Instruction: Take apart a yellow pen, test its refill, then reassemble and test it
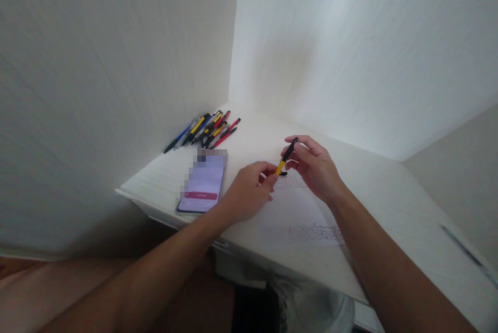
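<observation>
A yellow and black pen is tilted between my two hands, above a sheet of paper. My left hand pinches its yellow lower end between thumb and fingers. Around the black upper part, my right hand has its thumb and fingers closed. A small black piece shows just below the pen; whether it belongs to the pen, I cannot tell. Under both hands lies the white paper, with bands of handwriting or small marks at its top and bottom.
A phone with a lit, partly blurred screen lies left of my left hand. Behind it, against the left wall, is a pile of several pens in yellow, red, blue and black. White walls enclose the white table. A translucent bag shows below the front edge.
</observation>
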Demonstrator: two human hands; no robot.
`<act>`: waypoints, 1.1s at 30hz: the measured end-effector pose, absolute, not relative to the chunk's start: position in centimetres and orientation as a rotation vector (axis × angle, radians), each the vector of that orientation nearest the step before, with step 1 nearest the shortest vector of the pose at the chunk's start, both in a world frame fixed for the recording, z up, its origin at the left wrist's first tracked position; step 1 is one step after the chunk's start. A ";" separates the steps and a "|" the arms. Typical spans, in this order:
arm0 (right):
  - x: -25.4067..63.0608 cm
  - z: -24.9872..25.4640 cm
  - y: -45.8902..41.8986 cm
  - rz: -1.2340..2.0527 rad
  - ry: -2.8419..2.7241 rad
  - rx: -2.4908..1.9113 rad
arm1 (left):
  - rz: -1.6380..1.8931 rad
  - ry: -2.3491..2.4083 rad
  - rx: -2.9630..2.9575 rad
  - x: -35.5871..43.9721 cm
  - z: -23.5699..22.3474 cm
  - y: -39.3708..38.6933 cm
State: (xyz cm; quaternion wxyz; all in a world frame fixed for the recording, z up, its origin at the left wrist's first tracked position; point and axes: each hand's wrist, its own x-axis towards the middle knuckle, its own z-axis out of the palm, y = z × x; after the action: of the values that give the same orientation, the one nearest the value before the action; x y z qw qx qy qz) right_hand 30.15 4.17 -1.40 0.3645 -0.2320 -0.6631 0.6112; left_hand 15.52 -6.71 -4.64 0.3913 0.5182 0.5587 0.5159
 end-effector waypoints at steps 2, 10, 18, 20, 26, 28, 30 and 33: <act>30.1 -1.4 4.1 1.558 -1.686 -0.600 | 1.308 1.409 1.338 15.5 -4.7 -6.7; 30.4 -0.8 4.0 1.576 -1.648 -0.687 | 1.284 1.204 1.172 15.2 -4.9 -6.8; 31.0 -0.7 4.4 1.656 -1.691 -0.638 | 1.187 0.674 0.849 14.1 -4.7 -7.4; 31.1 -0.7 4.5 1.658 -1.686 -0.626 | 1.228 0.794 0.834 14.4 -4.5 -7.3; 30.8 -0.9 4.4 1.596 -1.683 -0.662 | 1.439 1.211 0.882 15.3 -3.9 -7.0; 30.7 -0.9 4.5 1.540 -1.706 -0.687 | 1.487 1.313 0.937 15.2 -3.5 -7.0; 30.7 -1.0 4.6 1.493 -1.752 -0.706 | 1.502 1.400 0.994 14.9 -3.1 -7.1; 31.0 -1.0 4.8 1.415 -1.880 -0.714 | 1.487 1.453 1.039 14.4 -2.7 -7.2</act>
State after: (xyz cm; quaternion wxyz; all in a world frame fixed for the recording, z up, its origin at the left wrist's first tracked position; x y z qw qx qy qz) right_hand 31.00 4.83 -0.95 0.3348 -0.2735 -0.7204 0.5424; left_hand 14.41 -7.24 -2.72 0.3976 0.4103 0.5735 0.5870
